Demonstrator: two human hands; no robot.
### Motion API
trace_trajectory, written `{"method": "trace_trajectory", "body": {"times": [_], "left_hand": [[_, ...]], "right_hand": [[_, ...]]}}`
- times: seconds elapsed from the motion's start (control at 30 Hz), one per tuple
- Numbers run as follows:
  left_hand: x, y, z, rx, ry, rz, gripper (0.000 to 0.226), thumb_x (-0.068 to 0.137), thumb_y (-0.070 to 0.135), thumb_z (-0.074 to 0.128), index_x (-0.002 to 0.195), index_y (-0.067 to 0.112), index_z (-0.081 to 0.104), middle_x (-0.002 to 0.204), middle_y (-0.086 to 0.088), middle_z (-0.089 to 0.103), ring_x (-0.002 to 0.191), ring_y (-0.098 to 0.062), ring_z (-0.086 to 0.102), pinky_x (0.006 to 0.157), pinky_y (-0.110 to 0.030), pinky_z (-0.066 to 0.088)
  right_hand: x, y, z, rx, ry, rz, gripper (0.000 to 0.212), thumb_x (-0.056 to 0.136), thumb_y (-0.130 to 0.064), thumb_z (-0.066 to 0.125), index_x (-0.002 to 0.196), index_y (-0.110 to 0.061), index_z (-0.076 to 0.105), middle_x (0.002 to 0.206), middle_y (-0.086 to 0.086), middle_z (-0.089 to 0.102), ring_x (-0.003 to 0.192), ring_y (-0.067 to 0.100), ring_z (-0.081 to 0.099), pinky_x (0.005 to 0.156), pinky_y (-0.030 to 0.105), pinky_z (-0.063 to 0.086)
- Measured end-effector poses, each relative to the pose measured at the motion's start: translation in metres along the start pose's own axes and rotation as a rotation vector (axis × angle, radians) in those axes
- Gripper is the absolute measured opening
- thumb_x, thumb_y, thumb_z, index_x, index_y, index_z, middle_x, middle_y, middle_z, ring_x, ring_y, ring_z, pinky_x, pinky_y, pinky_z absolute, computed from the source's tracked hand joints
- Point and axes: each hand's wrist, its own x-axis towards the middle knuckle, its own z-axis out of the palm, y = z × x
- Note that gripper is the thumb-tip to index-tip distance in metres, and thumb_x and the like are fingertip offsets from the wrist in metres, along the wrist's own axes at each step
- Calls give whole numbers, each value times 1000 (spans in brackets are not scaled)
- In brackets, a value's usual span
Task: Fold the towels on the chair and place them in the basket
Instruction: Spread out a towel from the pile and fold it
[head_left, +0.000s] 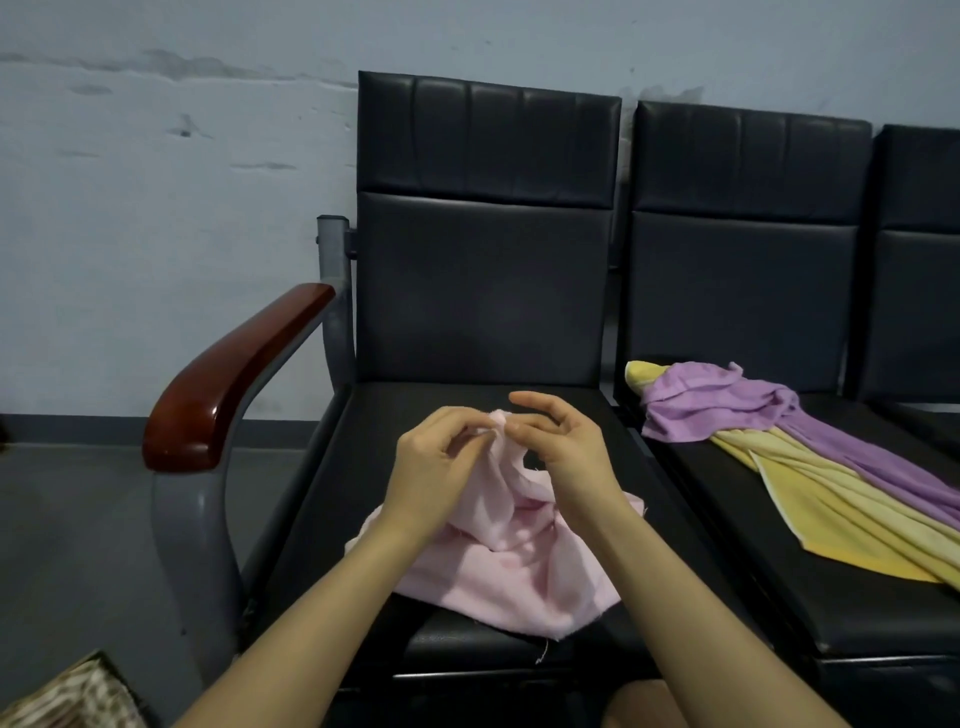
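A pink towel (511, 577) lies bunched on the seat of the left black chair (483, 291), its top pulled up into a peak. My left hand (436, 462) pinches that peak from the left. My right hand (563, 447) pinches the same corner from the right, its other fingers spread. On the seat to the right a purple towel (727, 410) lies crumpled over a yellow towel (831, 504). A woven basket's corner (72, 696) shows at the bottom left.
A glossy brown armrest (228, 384) on a grey metal frame stands left of the chair. A second black chair (748, 249) adjoins on the right, with a third at the frame edge. Behind them is a pale wall; grey floor lies at the left.
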Motion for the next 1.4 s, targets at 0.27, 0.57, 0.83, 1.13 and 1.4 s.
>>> {"method": "trace_trajectory", "body": {"times": [0.27, 0.57, 0.83, 1.13, 1.4], "left_hand": [[17, -4, -23, -34, 134, -286, 20, 90, 13, 63, 102, 30, 62, 98, 17, 63, 97, -1, 60, 84, -17, 49], [1, -33, -42, 98, 82, -378, 19, 91, 16, 62, 106, 25, 62, 94, 15, 63, 93, 0, 59, 80, -15, 46], [-2, -46, -18, 99, 57, -370, 11, 91, 18, 62, 101, 22, 65, 93, 14, 64, 92, 0, 59, 76, -9, 44], [23, -62, -5, 122, 67, -383, 17, 92, 10, 59, 101, 23, 66, 100, 9, 62, 88, 10, 54, 74, 3, 39], [25, -66, -8, 107, 95, -427, 18, 93, 12, 58, 104, 25, 65, 106, 10, 62, 92, 7, 53, 77, -4, 38]], "right_hand": [[9, 20, -19, -581, -174, -63, 30, 85, -10, 68, 109, -28, 65, 86, -4, 69, 87, 13, 65, 89, 35, 53], [39, 63, -44, -981, 22, 93, 21, 97, -28, 52, 115, -27, 64, 114, -8, 66, 111, 13, 55, 88, 28, 19], [66, 91, -60, -1124, 59, 105, 23, 99, -36, 48, 110, -26, 66, 100, -5, 69, 103, 16, 55, 90, 33, 23], [97, 112, -42, -1170, -93, 244, 8, 90, -30, 59, 87, -31, 66, 103, -5, 60, 108, 21, 44, 82, 34, 20], [87, 95, -59, -636, -13, 52, 16, 93, -12, 54, 86, -27, 54, 88, -5, 60, 91, 15, 55, 81, 29, 43]]}}
